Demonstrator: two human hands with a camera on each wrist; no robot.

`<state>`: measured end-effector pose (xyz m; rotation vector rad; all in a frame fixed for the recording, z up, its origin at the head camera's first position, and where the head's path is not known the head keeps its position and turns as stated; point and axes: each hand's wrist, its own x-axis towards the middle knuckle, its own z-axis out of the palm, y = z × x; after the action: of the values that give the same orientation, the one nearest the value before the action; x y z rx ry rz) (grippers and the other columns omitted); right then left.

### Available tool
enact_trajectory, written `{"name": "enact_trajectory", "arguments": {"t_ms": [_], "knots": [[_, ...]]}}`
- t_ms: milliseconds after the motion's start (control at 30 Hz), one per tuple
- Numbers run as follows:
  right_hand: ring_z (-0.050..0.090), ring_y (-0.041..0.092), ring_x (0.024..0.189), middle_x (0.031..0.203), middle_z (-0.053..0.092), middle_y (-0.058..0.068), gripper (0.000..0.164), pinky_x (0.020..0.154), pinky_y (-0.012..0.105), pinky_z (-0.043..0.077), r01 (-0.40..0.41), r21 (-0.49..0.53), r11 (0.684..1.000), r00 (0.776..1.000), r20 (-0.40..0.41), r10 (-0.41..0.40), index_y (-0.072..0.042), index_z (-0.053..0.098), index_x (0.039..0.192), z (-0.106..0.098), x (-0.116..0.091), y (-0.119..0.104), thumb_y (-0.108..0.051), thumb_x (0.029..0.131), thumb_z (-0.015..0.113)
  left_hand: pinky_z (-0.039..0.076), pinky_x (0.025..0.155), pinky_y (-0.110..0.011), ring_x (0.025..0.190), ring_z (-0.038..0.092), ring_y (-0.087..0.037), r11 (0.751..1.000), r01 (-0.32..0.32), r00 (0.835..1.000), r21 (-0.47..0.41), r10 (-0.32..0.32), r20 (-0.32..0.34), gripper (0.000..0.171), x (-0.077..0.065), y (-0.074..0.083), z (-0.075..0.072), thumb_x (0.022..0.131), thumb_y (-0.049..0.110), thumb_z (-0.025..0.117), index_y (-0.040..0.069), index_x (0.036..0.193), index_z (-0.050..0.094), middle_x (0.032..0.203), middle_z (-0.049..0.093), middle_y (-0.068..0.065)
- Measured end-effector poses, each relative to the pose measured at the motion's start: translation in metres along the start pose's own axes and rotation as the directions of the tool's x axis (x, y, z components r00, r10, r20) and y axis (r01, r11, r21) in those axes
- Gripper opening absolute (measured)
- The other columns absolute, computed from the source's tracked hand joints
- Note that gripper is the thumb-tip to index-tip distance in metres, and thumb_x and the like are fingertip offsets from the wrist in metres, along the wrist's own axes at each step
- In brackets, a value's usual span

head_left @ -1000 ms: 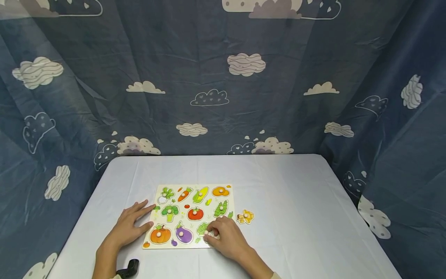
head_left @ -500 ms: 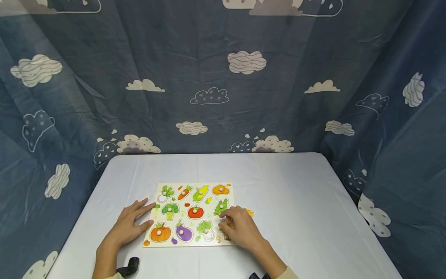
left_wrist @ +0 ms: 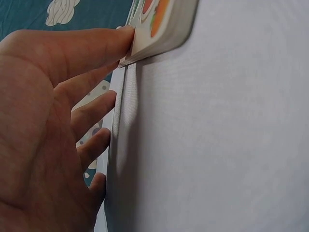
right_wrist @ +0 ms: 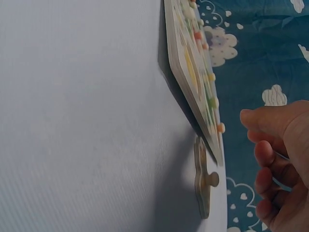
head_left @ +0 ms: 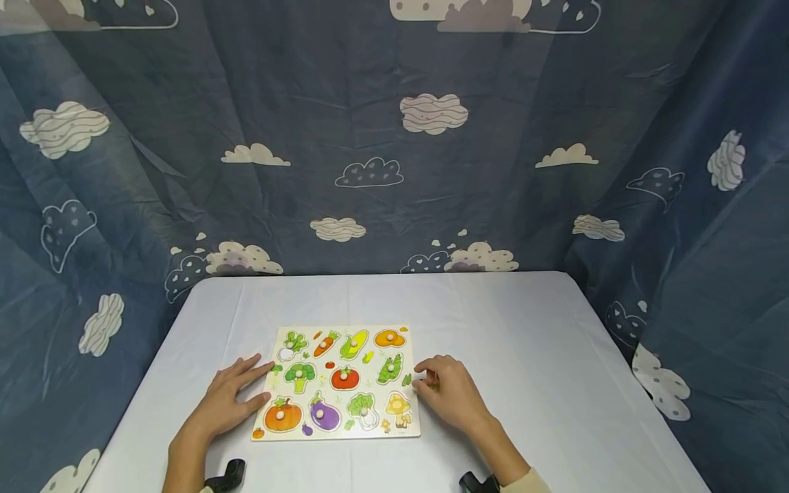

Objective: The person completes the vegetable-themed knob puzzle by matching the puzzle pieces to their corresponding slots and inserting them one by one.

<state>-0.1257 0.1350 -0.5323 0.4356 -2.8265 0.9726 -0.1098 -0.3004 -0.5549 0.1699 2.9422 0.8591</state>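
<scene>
A wooden vegetable puzzle board (head_left: pixel 317 433) with knobbed pieces lies on the white table. My left hand (head_left: pixel 228 394) rests at its left edge with fingers spread; in the left wrist view the thumb (left_wrist: pixel 91 47) touches the board's corner. My right hand (head_left: pixel 450 394) hovers just right of the board, fingers bent and thumb apart from them, holding nothing. Below it a knobbed mushroom puzzle piece (right_wrist: pixel 201 183) lies flat on the table, mostly hidden by the hand in the head view. A mushroom-shaped recess (head_left: pixel 398 409) with a printed picture is at the board's lower right.
Pieces sitting in the board include a pumpkin (head_left: pixel 283 415), an eggplant (head_left: pixel 325 415) and a bok choy (head_left: pixel 362 411). Black wrist straps (head_left: pixel 228 476) show at both forearms. A dark blue cloud-patterned curtain (head_left: pixel 370 82) surrounds the table (head_left: pixel 505 329).
My right hand has left the bok choy piece, passed over the mushroom recess and come to the loose mushroom piece beyond the board's right edge. The left hand stays in place.
</scene>
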Motion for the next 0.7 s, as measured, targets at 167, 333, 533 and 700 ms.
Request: {"name": "enact_trajectory", "arguments": {"t_ms": [167,333,533,700], "knots": [[0.043,0.007,0.067,0.069,0.051,-0.015,0.020,0.066,0.024,0.038,-0.015,-0.015,1.000,1.000,-0.019,0.015,-0.014,0.079,0.101,-0.005,0.001,0.007,-0.022,0.085,0.086,0.012,0.121,-0.076,0.150,0.028,-0.052,1.000,0.004,1.000,-0.002,-0.004,-0.003,0.060,-0.001,0.000,0.000,0.089,0.038,0.075,0.020,0.145,0.062,0.160,0.044,-0.019],[0.044,0.008,0.068,0.070,0.054,-0.011,0.020,0.065,0.024,0.038,-0.027,-0.024,0.999,0.999,-0.030,0.026,-0.013,0.079,0.100,-0.007,0.003,0.014,-0.023,0.084,0.087,0.012,0.121,-0.076,0.151,0.028,-0.052,1.000,0.001,1.000,-0.014,-0.001,-0.001,0.060,-0.001,0.000,0.000,0.089,0.039,0.074,0.020,0.145,0.061,0.161,0.044,-0.019],[0.044,0.009,0.066,0.067,0.053,-0.008,0.023,0.061,0.023,0.037,-0.047,-0.058,0.997,0.998,-0.054,0.044,-0.011,0.079,0.099,-0.007,0.007,0.023,-0.024,0.082,0.088,0.012,0.121,-0.076,0.151,0.028,-0.052,1.000,-0.001,1.000,-0.009,0.001,-0.003,0.060,0.000,-0.001,0.001,0.090,0.041,0.073,0.020,0.145,0.061,0.161,0.044,-0.018],[0.043,0.009,0.064,0.065,0.051,-0.010,0.023,0.059,0.024,0.035,-0.085,-0.100,0.991,0.995,-0.054,0.079,-0.013,0.080,0.096,-0.004,0.007,0.031,-0.029,0.082,0.089,0.012,0.121,-0.076,0.151,0.028,-0.052,1.000,-0.005,1.000,-0.006,0.005,-0.008,0.060,0.000,-0.002,0.001,0.090,0.041,0.074,0.020,0.145,0.061,0.161,0.044,-0.018]]}}
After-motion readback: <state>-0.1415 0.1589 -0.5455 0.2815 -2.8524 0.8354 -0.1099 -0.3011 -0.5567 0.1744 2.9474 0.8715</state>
